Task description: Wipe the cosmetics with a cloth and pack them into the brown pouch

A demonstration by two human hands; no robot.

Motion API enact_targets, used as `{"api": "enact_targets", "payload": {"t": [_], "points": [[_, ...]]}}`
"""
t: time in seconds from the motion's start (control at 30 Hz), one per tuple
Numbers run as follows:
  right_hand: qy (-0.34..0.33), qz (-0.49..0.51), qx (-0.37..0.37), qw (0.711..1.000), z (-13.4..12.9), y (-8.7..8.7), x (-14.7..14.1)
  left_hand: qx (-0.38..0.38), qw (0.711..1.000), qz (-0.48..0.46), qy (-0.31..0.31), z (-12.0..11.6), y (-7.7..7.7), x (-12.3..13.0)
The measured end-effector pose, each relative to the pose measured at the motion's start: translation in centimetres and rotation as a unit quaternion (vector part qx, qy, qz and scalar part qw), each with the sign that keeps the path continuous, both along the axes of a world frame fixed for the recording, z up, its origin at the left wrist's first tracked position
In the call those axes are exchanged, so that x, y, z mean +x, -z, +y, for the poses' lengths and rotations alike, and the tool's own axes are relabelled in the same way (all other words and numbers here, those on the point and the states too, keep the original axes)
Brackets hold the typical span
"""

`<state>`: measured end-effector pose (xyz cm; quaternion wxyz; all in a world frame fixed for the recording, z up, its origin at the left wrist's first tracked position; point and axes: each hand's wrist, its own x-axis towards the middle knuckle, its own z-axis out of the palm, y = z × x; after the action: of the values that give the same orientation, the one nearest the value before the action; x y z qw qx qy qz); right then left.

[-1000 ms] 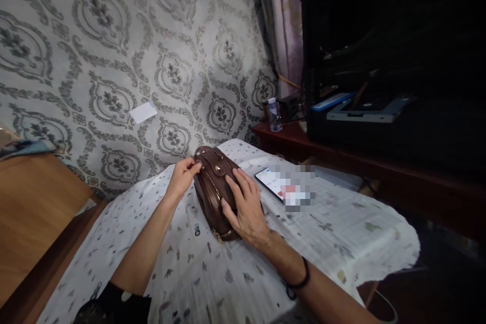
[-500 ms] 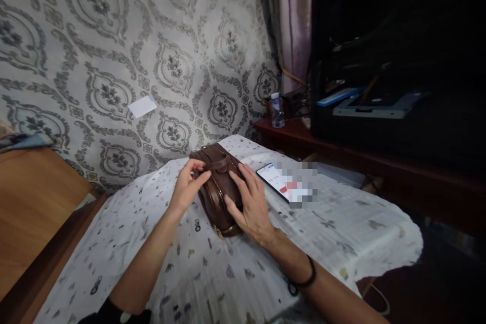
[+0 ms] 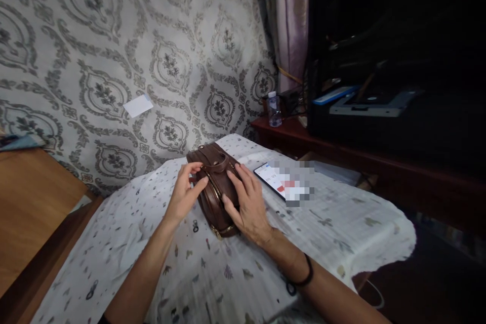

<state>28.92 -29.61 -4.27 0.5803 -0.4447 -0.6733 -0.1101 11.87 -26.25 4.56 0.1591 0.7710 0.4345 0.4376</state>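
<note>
A brown leather bag (image 3: 228, 187) with gold-coloured zips and a short top handle (image 3: 215, 166) lies on a white patterned cloth. At its left side is my left hand (image 3: 183, 192), thumb and forefinger apart, fingertips at the bag's upper left edge near the left end of the handle. Whether those fingertips touch the bag is hard to make out. My right hand (image 3: 248, 202) rests over the right side of the bag with its fingers spread, thumb close to the zip. A dark band circles the right forearm.
A lit phone (image 3: 271, 179), partly pixelated, lies on the cloth (image 3: 326, 235) right of the bag. Behind it stands a clear bottle (image 3: 274, 111) on a dark red shelf (image 3: 261, 125). A wooden panel (image 3: 34, 202) borders the left, and patterned wallpaper backs the scene.
My left thumb and forefinger have come apart from the handle's left end, with the thumb slightly lower. My right hand stays on the bag. The whole view shifts slightly.
</note>
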Motion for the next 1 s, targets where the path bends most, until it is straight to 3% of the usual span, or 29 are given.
{"api": "enact_targets", "payload": {"t": [0.07, 0.13, 0.2, 0.27, 0.33, 0.4, 0.7, 1.0], "points": [[-0.003, 0.006, 0.002, 1.0, 0.0, 0.0, 0.0, 0.084, 0.994, 0.051, -0.038, -0.8, -0.4, 0.6], [-0.01, 0.019, 0.004, 1.0, 0.0, 0.0, -0.1, 0.209, 0.969, 0.118, -0.059, -1.9, -0.9, 1.5], [-0.021, 0.043, 0.005, 0.999, -0.1, -0.1, -0.1, 0.313, 0.93, 0.192, -0.007, -2.8, -1.4, 2.7], [-0.031, 0.071, 0.001, 0.997, -0.1, -0.2, 0.0, 0.366, 0.89, 0.263, 0.071, -3.2, -1.4, 3.7], [-0.033, 0.088, -0.008, 0.996, -0.1, -0.1, 0.0, 0.381, 0.863, 0.317, 0.096, -3.1, -1.1, 4.3], [-0.025, 0.09, -0.016, 0.996, 0.0, 0.0, 0.0, 0.378, 0.853, 0.351, 0.074, -2.7, -0.5, 4.4], [0.08, 0.111, -0.034, 0.99, 2.1, 0.6, 1.6, 0.332, 0.87, 0.361, 0.057, -2.3, 0.8, 3.5], [-0.029, 0.227, -0.081, 0.97, 1.5, -0.2, 1.5, 0.328, 0.873, 0.356, 0.054, -2.1, 1.0, 3.7]]}}
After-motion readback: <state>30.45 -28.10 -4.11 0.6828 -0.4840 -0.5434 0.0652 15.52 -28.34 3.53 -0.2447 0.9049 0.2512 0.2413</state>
